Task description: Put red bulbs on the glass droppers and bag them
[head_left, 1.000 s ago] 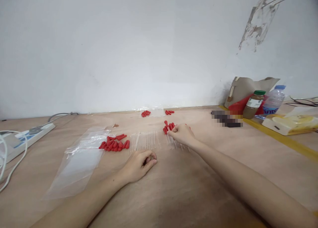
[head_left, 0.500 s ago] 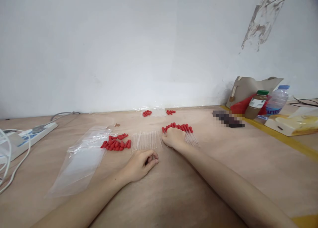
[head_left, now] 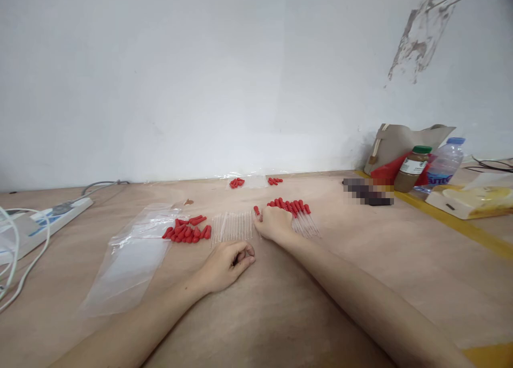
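Droppers (head_left: 301, 205), red at the far end, lay fanned on the bench (head_left: 256, 314) at two o'clock from the right hand (head_left: 274, 222). That hand was bent down; whether it gripped the lone red bulb (head_left: 257, 210) just beside it at ten o'clock, I could not tell. Loosely curled, the left hand (head_left: 226, 266) held nothing visible. Clear tubes (head_left: 232, 227) lay at twelve o'clock from it, loose bulbs (head_left: 186, 232) at ten.

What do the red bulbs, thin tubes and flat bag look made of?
Red bulbs: probably rubber, satin; soft highlights.
Thin tubes: glass or plastic, can't tell which; clear, see-through.
Flat bag: likely thin plastic film, glossy; glare, table showing through.
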The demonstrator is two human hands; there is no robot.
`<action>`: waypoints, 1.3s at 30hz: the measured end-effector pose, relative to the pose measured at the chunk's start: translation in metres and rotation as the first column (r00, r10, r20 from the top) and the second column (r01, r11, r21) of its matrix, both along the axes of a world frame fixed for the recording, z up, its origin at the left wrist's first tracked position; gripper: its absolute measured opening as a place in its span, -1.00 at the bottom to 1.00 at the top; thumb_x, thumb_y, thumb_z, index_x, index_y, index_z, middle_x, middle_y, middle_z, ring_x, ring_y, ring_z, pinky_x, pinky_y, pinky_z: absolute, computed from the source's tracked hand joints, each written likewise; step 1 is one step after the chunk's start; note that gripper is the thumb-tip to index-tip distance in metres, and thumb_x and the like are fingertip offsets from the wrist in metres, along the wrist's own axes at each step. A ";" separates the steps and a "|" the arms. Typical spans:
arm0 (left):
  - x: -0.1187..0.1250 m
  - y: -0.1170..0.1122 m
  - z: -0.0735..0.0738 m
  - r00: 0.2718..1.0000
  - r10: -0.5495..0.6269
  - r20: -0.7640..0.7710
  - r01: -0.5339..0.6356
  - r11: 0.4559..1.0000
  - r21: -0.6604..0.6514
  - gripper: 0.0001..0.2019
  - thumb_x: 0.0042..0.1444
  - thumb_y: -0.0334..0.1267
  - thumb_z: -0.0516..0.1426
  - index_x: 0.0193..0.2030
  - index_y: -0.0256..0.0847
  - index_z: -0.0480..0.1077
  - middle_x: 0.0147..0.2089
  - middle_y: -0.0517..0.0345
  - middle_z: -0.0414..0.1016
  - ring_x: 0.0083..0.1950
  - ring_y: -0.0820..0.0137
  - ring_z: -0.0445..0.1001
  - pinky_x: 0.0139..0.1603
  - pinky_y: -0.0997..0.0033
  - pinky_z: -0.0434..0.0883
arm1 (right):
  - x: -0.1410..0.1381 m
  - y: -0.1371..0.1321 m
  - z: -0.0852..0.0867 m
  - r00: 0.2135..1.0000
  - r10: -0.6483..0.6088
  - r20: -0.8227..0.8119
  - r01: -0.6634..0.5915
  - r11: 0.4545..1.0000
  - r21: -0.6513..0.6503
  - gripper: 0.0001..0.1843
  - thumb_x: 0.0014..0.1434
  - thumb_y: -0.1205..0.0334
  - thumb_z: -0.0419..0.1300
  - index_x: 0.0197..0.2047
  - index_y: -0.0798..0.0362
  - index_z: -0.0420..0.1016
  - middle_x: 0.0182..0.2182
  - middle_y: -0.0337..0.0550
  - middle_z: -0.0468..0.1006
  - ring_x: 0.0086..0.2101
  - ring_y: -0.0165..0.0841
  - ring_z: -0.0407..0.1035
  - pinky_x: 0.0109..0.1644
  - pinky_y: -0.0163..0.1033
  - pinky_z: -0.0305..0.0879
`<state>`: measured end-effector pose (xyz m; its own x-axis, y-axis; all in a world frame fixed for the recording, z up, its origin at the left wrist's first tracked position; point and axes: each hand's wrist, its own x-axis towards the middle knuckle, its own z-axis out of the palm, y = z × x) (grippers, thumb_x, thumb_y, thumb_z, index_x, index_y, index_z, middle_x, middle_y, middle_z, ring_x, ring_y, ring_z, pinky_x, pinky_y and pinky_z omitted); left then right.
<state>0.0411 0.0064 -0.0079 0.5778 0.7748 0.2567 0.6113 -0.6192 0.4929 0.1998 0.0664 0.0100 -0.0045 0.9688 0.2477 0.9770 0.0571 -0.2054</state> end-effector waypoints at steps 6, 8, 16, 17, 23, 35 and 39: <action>0.000 0.000 0.000 1.000 0.001 -0.001 -0.001 1.000 0.008 -0.84 0.11 -0.23 0.01 -0.34 -0.21 0.36 -0.57 0.29 0.19 -0.51 0.50 0.21 -0.48 0.54 0.15 | 0.002 0.003 0.002 1.000 -0.023 0.014 0.023 1.000 -0.016 -0.63 0.11 0.11 -0.05 -0.27 0.14 0.50 -0.34 0.10 0.53 -0.29 -0.17 0.42 -0.31 -0.18 0.25; 0.000 0.000 0.000 1.000 0.003 -0.008 -0.003 1.000 0.010 -0.84 0.12 -0.23 0.00 -0.34 -0.21 0.36 -0.57 0.29 0.19 -0.50 0.49 0.21 -0.47 0.54 0.15 | 0.002 0.004 0.002 1.000 -0.025 0.012 0.025 0.999 -0.039 -0.62 0.12 0.11 -0.05 -0.28 0.15 0.50 -0.34 0.11 0.53 -0.29 -0.16 0.42 -0.30 -0.18 0.25; 0.000 -0.001 0.003 1.000 0.002 -0.025 -0.002 1.000 -0.010 -0.86 0.12 -0.24 0.01 -0.34 -0.21 0.35 -0.56 0.29 0.21 -0.50 0.50 0.21 -0.48 0.55 0.16 | 0.000 0.004 0.002 0.999 -0.031 0.005 0.032 0.998 -0.045 -0.61 0.10 0.11 -0.03 -0.24 0.19 0.50 -0.31 0.17 0.52 -0.28 -0.16 0.43 -0.28 -0.18 0.25; 0.000 -0.001 0.003 1.000 0.003 -0.024 -0.003 1.000 -0.012 -0.86 0.12 -0.25 0.01 -0.34 -0.21 0.35 -0.56 0.29 0.21 -0.50 0.50 0.21 -0.48 0.55 0.16 | 0.000 0.004 0.002 0.999 -0.036 0.003 0.036 0.998 -0.044 -0.61 0.10 0.11 -0.03 -0.25 0.19 0.50 -0.32 0.18 0.52 -0.28 -0.17 0.43 -0.28 -0.18 0.25; 0.000 0.000 0.002 0.999 0.007 -0.033 -0.008 1.000 -0.014 -0.86 0.12 -0.25 0.00 -0.33 -0.21 0.35 -0.56 0.29 0.20 -0.50 0.49 0.21 -0.48 0.55 0.16 | 0.000 0.008 0.000 0.998 -0.057 -0.010 0.057 0.998 -0.026 -0.62 0.10 0.13 -0.04 -0.28 0.18 0.51 -0.34 0.15 0.53 -0.31 -0.15 0.43 -0.33 -0.16 0.27; -0.001 0.001 0.000 0.999 -0.003 -0.049 0.002 1.000 -0.002 -0.86 0.13 -0.25 0.00 -0.33 -0.21 0.33 -0.54 0.29 0.22 -0.49 0.50 0.22 -0.46 0.55 0.16 | 0.006 0.011 -0.001 0.997 -0.073 -0.030 0.073 0.997 0.008 -0.68 0.03 0.15 0.01 -0.31 0.14 0.51 -0.36 0.09 0.54 -0.31 -0.15 0.43 -0.34 -0.17 0.26; -0.001 0.001 -0.001 0.998 -0.003 -0.055 0.003 1.000 -0.001 -0.87 0.13 -0.25 0.00 -0.33 -0.21 0.34 -0.55 0.30 0.21 -0.50 0.50 0.22 -0.46 0.55 0.16 | 0.005 0.009 -0.001 0.998 -0.043 -0.037 0.045 0.998 0.051 -0.69 0.00 0.12 0.01 -0.34 0.10 0.49 -0.38 0.02 0.54 -0.33 -0.16 0.43 -0.37 -0.17 0.26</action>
